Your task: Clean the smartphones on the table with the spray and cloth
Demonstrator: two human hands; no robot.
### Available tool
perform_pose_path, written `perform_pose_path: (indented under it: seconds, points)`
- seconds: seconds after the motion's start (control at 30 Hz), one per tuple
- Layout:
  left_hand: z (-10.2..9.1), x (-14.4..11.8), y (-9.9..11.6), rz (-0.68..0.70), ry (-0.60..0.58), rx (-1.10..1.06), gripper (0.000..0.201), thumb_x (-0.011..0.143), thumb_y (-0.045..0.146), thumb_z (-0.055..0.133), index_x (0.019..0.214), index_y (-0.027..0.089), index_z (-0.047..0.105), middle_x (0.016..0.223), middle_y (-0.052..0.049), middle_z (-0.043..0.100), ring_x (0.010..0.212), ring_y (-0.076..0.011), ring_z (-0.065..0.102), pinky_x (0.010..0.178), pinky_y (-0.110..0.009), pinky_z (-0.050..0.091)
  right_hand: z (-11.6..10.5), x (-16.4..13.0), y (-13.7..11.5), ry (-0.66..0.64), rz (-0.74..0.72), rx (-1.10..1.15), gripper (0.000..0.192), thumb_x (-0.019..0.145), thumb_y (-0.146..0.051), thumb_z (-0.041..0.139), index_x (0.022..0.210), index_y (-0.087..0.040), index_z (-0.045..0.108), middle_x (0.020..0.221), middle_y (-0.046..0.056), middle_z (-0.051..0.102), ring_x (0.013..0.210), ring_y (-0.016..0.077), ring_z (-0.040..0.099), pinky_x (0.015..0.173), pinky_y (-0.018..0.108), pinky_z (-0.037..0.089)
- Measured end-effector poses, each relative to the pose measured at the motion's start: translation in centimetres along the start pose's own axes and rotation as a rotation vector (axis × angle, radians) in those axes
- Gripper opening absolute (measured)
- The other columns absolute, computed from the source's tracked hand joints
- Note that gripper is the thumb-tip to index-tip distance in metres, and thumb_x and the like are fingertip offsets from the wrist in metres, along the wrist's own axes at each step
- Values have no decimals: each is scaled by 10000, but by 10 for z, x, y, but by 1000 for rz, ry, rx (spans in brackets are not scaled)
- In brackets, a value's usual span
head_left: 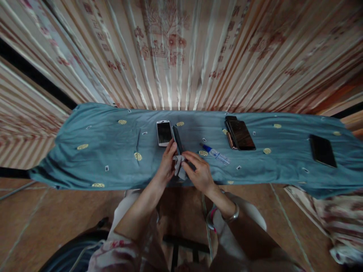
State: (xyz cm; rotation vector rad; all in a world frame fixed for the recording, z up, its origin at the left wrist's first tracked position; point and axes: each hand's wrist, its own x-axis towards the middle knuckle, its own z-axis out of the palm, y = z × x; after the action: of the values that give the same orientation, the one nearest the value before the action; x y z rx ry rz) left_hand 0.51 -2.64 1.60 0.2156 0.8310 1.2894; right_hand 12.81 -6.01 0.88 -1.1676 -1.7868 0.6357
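Near the middle of the table, my left hand [167,162] grips a dark smartphone [177,140], tilted up on its edge so that its narrow side faces me. My right hand [200,173] pinches a crumpled grey cloth [179,166] against the phone's lower end. Just left of the held phone lies a white-framed smartphone [165,133] with its dark screen up. To the right of my right hand, a clear spray bottle with a blue top [216,154] rests on its side.
A blue-green patterned cloth [107,151] covers the narrow table. Several phones [242,135] lie grouped right of the bottle, partly overlapping. A black phone [322,150] lies near the right end. A pleated curtain [181,83] hangs behind the table.
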Motion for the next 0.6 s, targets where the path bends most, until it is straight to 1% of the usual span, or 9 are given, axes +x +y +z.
perform_pose_path:
  seconds: [0.07, 0.1, 0.17, 0.23, 0.27, 0.37, 0.47, 0.6]
  points:
    - [-1, 0, -6, 52, -9, 22, 412, 723, 246, 765, 1117, 198, 652, 800, 16, 725, 613, -90, 649, 596, -178, 491, -2, 4, 4, 26, 29, 37, 249, 890, -252, 555, 1102, -217, 681, 1126, 72, 699, 1063, 197, 649, 954, 355, 527]
    - [-1, 0, -9, 43, -16, 26, 380, 719, 230, 765, 1083, 192, 661, 770, 22, 716, 602, -85, 639, 589, -173, 484, -3, 6, 6, 47, 44, 54, 256, 884, -258, 560, 1109, -213, 674, 1122, 74, 700, 1034, 195, 659, 928, 349, 540]
    - [0, -2, -14, 18, -43, 16, 253, 744, 208, 734, 989, 172, 681, 744, 20, 706, 623, -86, 640, 604, -168, 483, -5, 9, 10, 90, 77, 76, 284, 874, -264, 571, 1141, -208, 650, 1109, 75, 701, 949, 181, 681, 858, 330, 569]
    - [3, -4, -16, -17, -75, 0, 99, 810, 217, 658, 882, 157, 689, 737, 5, 705, 664, -101, 652, 632, -180, 493, -7, 11, 13, 113, 79, 48, 288, 874, -253, 568, 1151, -209, 635, 1129, 78, 690, 924, 176, 686, 833, 327, 581]
    - [4, -5, -16, -48, -82, -8, 124, 852, 239, 603, 831, 150, 688, 719, -6, 701, 673, -112, 657, 638, -192, 499, -8, 11, 13, 109, 52, 11, 273, 881, -241, 557, 1140, -210, 638, 1146, 81, 683, 956, 183, 681, 856, 339, 578]
    - [7, -6, -11, -149, -35, -37, 356, 933, 324, 459, 727, 135, 679, 638, -35, 677, 654, -142, 660, 628, -226, 510, -7, 9, 12, 66, -109, -128, 251, 922, -205, 493, 1110, -209, 660, 1205, 96, 662, 1106, 206, 636, 972, 378, 534]
    - [5, -4, -4, -212, 23, -58, 419, 920, 424, 471, 777, 105, 702, 639, -59, 682, 611, -151, 651, 577, -231, 499, -2, 4, 9, 38, -254, -218, 283, 948, -177, 448, 1128, -188, 665, 1195, 113, 667, 1119, 210, 629, 989, 375, 528]
    - [-6, -1, 4, -296, 28, -34, 504, 899, 523, 464, 856, 91, 721, 633, -75, 684, 483, -128, 588, 437, -215, 425, 4, -6, 4, 5, -355, -254, 277, 946, -166, 462, 1137, -163, 662, 1153, 120, 679, 1107, 220, 626, 959, 375, 550]
